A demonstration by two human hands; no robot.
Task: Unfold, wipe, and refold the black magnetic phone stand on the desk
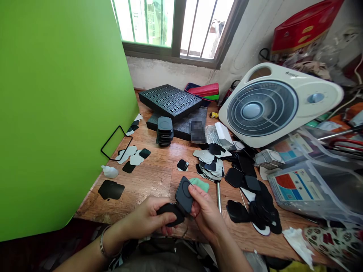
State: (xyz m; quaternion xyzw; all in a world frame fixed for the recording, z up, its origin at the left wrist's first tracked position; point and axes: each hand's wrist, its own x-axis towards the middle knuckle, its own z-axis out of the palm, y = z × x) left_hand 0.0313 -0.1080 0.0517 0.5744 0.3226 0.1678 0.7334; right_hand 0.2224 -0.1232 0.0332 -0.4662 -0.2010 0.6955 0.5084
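We hold the black device (183, 193) above the near part of the table (160, 184), just beside the green cloth (202, 184): our left hand (151, 215) pinches its lower, rounded part between thumb and fingers, and our right hand (204, 212) pinches the tilted, ring-marked panel at its right edge. We judge it light and stiff, its smooth faces likely slippery and easily scuffed, so the rims seem the safest hold, sparing any joint, which we cannot make out clearly.
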